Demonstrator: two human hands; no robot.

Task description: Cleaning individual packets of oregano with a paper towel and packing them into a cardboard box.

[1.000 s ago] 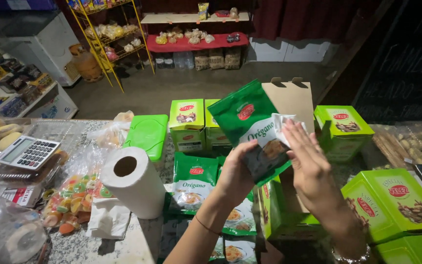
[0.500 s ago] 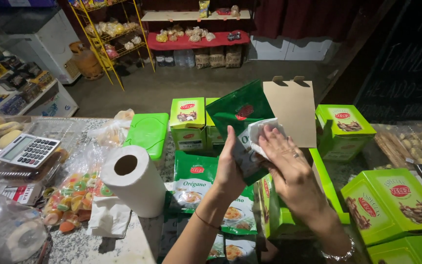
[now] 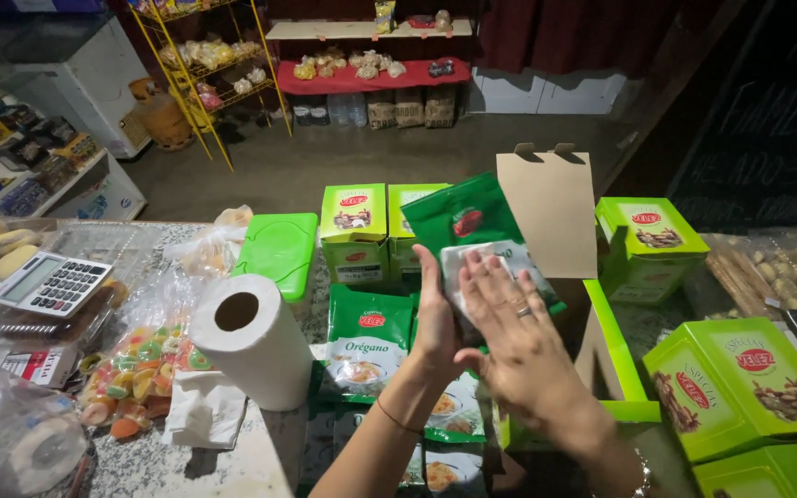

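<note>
1. Both hands are up over the middle of the counter, and between them sits a green spice packet [image 3: 461, 219], a flat foil-type pouch, dark green with a red oval mark near its top.
2. Against the packet's lower face lies a white cloth [image 3: 486, 263], folded small and pale against the green.
3. The left hand [image 3: 437, 318] stands behind and to the packet's left, palm inward, fingers wrapped on the packet's left edge: clamped on it.
4. The right hand [image 3: 509, 337] lies flat, fingers spread and straight, pressing the cloth onto the packet; it presses with an open palm and curls round nothing. A ring shows on one finger.
5. The packet is held above the counter, in front of the raised flap of an open cardboard box [image 3: 551, 212] with green sides.
6. Its long axis runs up and down but tilted: the top edge leans up and to the left, the bottom runs down to the right under the hands. The printed face looks toward the camera.
7. Below the hands, more green packets [image 3: 366, 337] lie flat on the counter.
8. Closed light-green boxes [image 3: 352, 231] stand behind; others [image 3: 740, 383] sit to the right.
9. A paper towel roll [image 3: 251, 341] stands to the left, near a calculator [image 3: 48, 284] and a bag of coloured sweets [image 3: 136, 369].
</note>
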